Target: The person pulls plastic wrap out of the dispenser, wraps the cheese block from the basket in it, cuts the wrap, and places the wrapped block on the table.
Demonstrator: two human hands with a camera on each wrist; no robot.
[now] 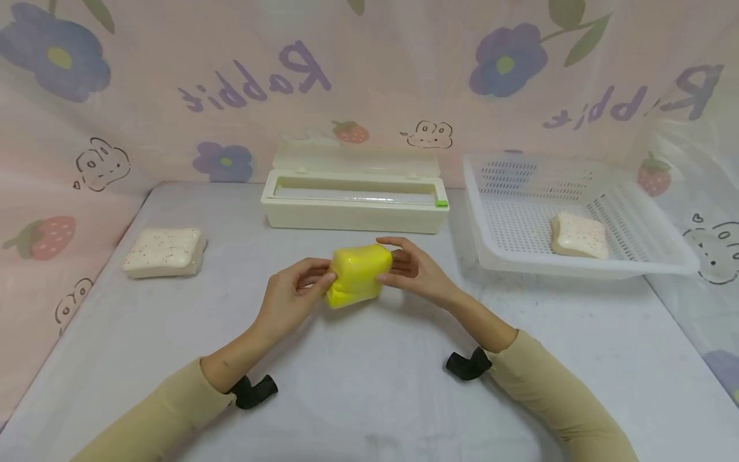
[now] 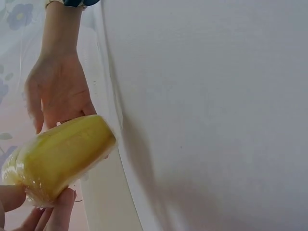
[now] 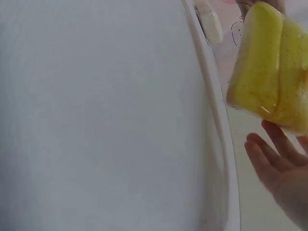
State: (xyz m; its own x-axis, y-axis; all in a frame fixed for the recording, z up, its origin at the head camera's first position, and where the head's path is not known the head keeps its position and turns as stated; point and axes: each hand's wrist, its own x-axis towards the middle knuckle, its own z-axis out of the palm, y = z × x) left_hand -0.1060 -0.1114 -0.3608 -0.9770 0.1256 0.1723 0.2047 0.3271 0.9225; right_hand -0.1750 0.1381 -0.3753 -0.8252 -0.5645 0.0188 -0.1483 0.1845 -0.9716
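A soft-looking yellow block (image 1: 359, 273) in shiny clear film is held up over the middle of the table. My left hand (image 1: 294, 292) pinches its left end between thumb and fingers. At the opposite end is my right hand (image 1: 421, 273), its fingers loosely spread and its thumb at the block's edge. The right wrist view shows a groove along the yellow block (image 3: 269, 67), with the right fingertips (image 3: 272, 126) close against its lower edge. Just behind the hands stands a cream cling film dispenser (image 1: 355, 215), lid raised, with a green slider at its right end.
On the left lies a white, red-speckled block (image 1: 164, 252) in clear film. A white perforated basket (image 1: 485, 256) stands at the right, holding another speckled block (image 1: 579, 235). Printed curtains (image 1: 381, 83) enclose the back and sides of the white table (image 1: 358, 385).
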